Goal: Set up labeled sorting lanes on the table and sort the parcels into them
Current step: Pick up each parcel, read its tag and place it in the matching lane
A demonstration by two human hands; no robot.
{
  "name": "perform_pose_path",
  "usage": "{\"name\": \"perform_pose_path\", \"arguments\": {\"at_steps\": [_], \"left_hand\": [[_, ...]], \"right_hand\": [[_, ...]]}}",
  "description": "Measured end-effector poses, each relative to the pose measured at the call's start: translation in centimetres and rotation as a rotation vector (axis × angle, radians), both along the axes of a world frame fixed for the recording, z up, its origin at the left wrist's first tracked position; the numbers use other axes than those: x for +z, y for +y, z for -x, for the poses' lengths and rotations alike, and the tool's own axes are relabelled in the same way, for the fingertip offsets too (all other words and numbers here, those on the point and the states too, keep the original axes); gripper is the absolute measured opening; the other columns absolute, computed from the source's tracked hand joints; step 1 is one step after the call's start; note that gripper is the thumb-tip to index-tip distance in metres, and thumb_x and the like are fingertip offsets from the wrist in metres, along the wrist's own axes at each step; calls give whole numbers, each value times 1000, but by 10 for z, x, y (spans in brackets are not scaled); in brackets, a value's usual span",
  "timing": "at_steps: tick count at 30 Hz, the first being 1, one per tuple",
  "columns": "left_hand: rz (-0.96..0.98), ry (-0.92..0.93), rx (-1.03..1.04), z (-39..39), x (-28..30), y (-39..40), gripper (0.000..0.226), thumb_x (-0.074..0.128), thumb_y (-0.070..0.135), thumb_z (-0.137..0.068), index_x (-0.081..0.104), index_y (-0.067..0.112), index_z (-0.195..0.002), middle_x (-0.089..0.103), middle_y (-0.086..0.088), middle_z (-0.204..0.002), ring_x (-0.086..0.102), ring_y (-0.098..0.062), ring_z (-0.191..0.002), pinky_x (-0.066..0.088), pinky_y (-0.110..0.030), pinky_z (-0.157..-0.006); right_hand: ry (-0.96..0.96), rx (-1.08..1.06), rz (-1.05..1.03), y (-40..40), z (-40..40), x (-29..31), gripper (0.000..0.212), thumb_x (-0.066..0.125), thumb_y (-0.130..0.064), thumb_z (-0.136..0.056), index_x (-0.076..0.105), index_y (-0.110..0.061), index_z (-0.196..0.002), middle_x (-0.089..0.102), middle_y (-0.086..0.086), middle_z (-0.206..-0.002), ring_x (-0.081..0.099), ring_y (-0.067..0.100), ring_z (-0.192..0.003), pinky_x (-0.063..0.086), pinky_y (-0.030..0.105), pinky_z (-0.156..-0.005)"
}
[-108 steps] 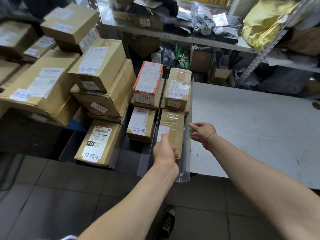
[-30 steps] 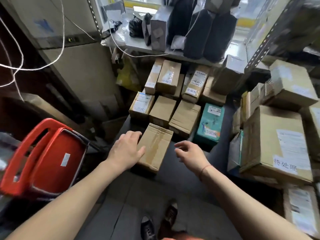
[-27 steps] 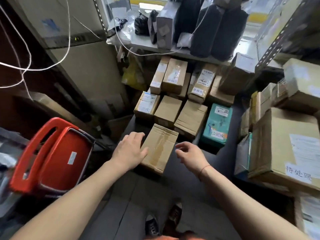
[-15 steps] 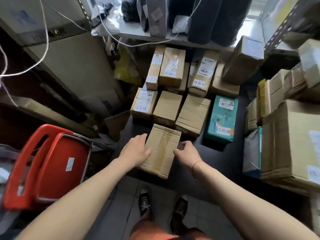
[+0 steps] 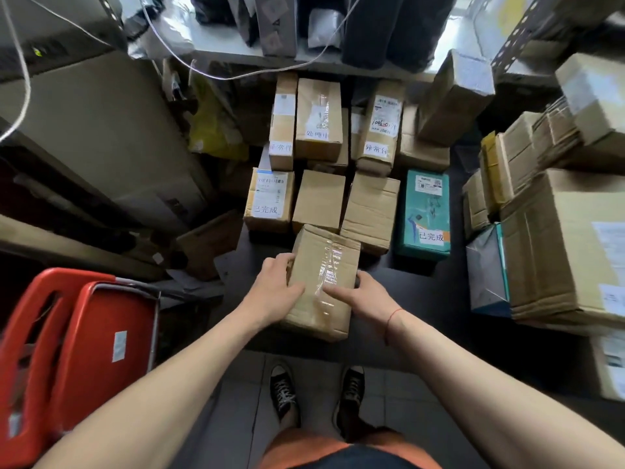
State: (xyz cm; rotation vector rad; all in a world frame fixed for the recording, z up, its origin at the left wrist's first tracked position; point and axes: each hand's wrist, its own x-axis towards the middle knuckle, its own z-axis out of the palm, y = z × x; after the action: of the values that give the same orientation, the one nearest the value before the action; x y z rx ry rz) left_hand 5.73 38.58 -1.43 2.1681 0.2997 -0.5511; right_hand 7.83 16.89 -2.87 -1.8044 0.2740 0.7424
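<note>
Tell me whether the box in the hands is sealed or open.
Sealed: the box has clear tape along its closed top seam, flaps flat.

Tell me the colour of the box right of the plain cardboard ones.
Teal green box, head view.

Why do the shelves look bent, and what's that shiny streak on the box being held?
Head view: the wide-angle lens bows the edges; the streak is light glinting off clear tape on the taped box; window glare washes out the shelf; the red basket looks blurred.
</note>
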Motion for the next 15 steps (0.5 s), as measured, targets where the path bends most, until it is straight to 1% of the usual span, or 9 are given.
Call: {"name": "perform_pose_path", "arguments": {"at_steps": [2,4,5,6,8,10,12,14,15], "left_hand": [[69,-82,11,3,13,0,55,63,34,-99,46,28,-151,43,3,-137,54,-15,-125,44,-34,-112],[132,-169,13,10,27,-2,44,61,32,-104,54,29,-147,45,6,-136,53,-8,-124,41,-29,-112],[165,-215,11,14,33,-3,37,59,30,-105,60,29,-142,47,8,-133,54,-4,-123,43,-26,-111],[193,-266,5,18,39,-4,31,59,27,-106,65,30,-136,50,10,-130,55,-2,-122,45,-25,-109],[229,-356,-8,24,48,-3,25,59,20,-107,70,26,-128,56,10,-126,59,-2,-120,50,-22,-104],[325,-362,29,24,57,-2,29,60,14,-106,66,23,-133,62,6,-128,65,-5,-119,53,-25,-104],[421,-306,97,21,66,-2,37,62,18,-106,56,25,-142,63,5,-130,71,-6,-114,53,-33,-107],[333,-232,143,15,66,-2,49,65,30,-104,47,29,-151,59,9,-138,69,-5,-116,52,-38,-110],[259,-157,150,12,64,-1,58,65,38,-103,42,31,-156,56,11,-144,64,-6,-121,50,-41,-112]], "right_hand": [[7,-27,-84,2,1,7,78,91,-58,-73,55,-31,-137,72,-12,-129,69,7,-114,58,30,-86],[71,-106,-202,3,1,11,103,95,-66,-61,46,-32,-145,67,-9,-138,67,14,-123,58,48,-100],[100,-137,-255,3,1,13,111,96,-68,-59,42,-33,-149,65,-7,-142,65,18,-127,54,54,-107],[102,-136,-308,3,0,16,112,95,-68,-60,40,-33,-151,64,-6,-143,64,21,-129,50,57,-110],[99,-107,-405,1,2,18,102,93,-59,-70,40,-32,-153,65,-2,-143,64,24,-130,49,57,-112],[179,-96,-533,-5,3,23,90,89,-48,-79,45,-24,-154,64,7,-145,64,28,-132,51,55,-109],[294,-109,-666,-14,7,30,85,86,-45,-81,49,-16,-153,60,19,-148,60,37,-135,47,57,-112],[361,-161,-790,-21,8,32,85,88,-42,-80,53,-12,-151,57,24,-150,57,41,-137,40,61,-118],[385,-186,-858,-24,7,33,82,86,-41,-81,55,-11,-150,55,25,-151,55,42,-138,35,63,-121]]}}
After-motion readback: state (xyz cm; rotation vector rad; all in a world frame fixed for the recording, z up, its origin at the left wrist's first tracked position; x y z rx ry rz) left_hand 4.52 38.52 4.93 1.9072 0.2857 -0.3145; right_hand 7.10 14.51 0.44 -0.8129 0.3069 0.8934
